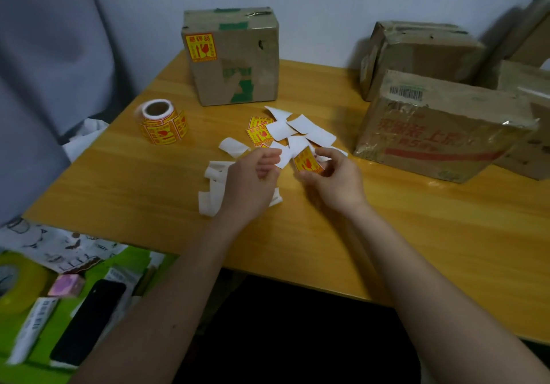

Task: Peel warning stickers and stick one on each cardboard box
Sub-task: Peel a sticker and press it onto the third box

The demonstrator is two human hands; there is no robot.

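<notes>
Over the middle of the table (297, 235), the right hand (333, 181) pinches a yellow sticker (308, 162) while the left hand (253, 181) pinches its white backing paper (285, 157).

Black phone (89, 321), yellow tape roll (18, 288), white tube (32, 327) at lower left.

Above the wooden table (297, 235), the left hand (248, 181) pinches a white backing slip (284, 157) while the right hand (333, 178) pinches a yellow warning sticker (306, 162). Just behind the hands lie loose white slips (300, 129) and two more stickers (258, 132). Left of that heap stands the sticker roll (162, 121); behind it a box already labelled (232, 56); right of it an unlabelled box (440, 133).
</notes>
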